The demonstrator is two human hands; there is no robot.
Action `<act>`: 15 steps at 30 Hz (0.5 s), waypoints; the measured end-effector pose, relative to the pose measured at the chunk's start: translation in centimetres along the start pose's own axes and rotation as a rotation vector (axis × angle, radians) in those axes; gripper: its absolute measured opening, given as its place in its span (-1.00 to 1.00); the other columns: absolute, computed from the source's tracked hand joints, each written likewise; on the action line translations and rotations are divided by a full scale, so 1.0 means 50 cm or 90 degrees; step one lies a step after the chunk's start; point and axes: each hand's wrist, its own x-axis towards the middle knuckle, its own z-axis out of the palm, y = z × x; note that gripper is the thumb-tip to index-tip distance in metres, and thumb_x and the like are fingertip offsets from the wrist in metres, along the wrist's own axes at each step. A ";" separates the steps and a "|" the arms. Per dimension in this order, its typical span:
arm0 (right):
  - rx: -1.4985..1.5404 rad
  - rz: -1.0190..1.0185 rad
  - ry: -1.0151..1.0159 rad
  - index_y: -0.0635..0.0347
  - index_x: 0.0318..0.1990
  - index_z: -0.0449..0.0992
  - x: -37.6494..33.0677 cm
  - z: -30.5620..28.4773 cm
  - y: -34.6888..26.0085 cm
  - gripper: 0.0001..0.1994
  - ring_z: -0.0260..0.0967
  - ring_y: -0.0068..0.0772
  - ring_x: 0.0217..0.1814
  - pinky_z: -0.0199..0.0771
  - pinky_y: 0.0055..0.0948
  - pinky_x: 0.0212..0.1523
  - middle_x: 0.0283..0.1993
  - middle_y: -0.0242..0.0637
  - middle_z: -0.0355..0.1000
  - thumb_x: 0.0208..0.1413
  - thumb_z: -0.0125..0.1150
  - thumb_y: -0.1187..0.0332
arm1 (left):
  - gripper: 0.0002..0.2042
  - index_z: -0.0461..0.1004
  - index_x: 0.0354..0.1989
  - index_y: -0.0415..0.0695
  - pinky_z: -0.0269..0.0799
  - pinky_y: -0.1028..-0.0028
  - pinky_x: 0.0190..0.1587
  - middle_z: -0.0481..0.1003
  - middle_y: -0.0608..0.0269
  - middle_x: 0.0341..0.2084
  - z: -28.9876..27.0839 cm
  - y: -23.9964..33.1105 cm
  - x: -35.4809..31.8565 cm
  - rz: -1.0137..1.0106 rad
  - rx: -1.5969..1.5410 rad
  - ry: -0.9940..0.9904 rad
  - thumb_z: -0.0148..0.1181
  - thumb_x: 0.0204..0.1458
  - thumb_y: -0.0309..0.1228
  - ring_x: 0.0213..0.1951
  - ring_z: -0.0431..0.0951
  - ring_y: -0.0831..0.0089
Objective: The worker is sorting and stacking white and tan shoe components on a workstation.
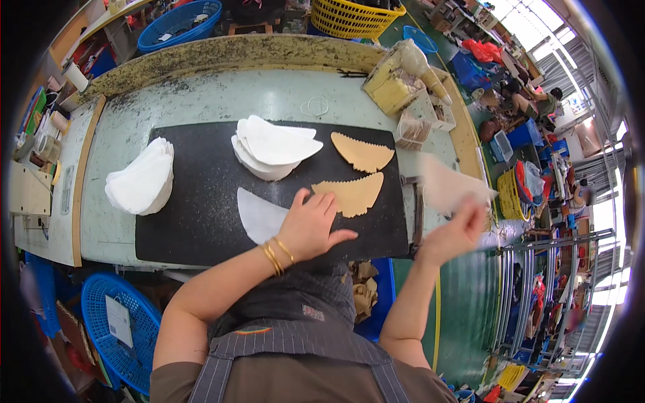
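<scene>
My left hand (310, 225), with bangles at the wrist, lies with its thumb spread. Its fingertips touch a tan curved piece with a toothed edge (356, 193), and the palm partly covers a single white curved piece (259, 213). Off the board's right end, my right hand (458, 232) is pinched on a pale pinkish piece (449, 185), blurred by motion. A second tan toothed piece (363, 153) lies just beyond the first. Farther back on the black board (195, 232) is a fanned stack of white curved pieces (275, 144).
Another white stack (141, 178) overlaps the board's left edge. A yellowish block (393, 87) and a small box (430, 111) stand at the table's back right. Below the table are a blue basket (117, 322) at left and a blue bin holding tan scraps (365, 292).
</scene>
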 end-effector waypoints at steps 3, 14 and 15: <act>-0.320 -0.552 -0.164 0.27 -0.32 0.49 -0.056 0.006 -0.013 -0.94 0.33 -0.32 -0.41 0.33 -0.38 -0.43 -0.36 -0.28 0.42 0.09 0.14 0.48 | -0.58 0.38 -0.09 -0.24 0.23 0.30 0.01 0.45 0.14 -0.17 -0.027 0.009 0.036 0.011 -0.253 0.188 0.10 0.10 -0.11 -0.09 0.42 0.29; 0.070 -0.316 -0.470 0.22 -0.15 0.56 -0.190 0.096 -0.131 -0.68 0.42 -0.26 -0.27 0.43 -0.43 -0.32 -0.25 -0.25 0.46 -0.16 0.35 0.54 | -0.80 0.45 -0.10 -0.32 0.48 0.56 -0.13 0.52 0.21 -0.29 -0.171 0.026 -0.027 -0.324 -1.051 0.193 0.01 0.18 -0.47 -0.27 0.55 0.54; 0.115 -0.257 -0.490 0.25 -0.21 0.57 -0.188 0.098 -0.143 -0.75 0.44 -0.32 -0.35 0.45 -0.47 -0.38 -0.33 -0.24 0.48 -0.14 0.31 0.58 | -0.79 0.43 -0.08 -0.33 0.49 0.57 -0.13 0.53 0.19 -0.28 -0.177 0.026 -0.033 -0.326 -1.045 0.195 0.02 0.17 -0.50 -0.26 0.56 0.52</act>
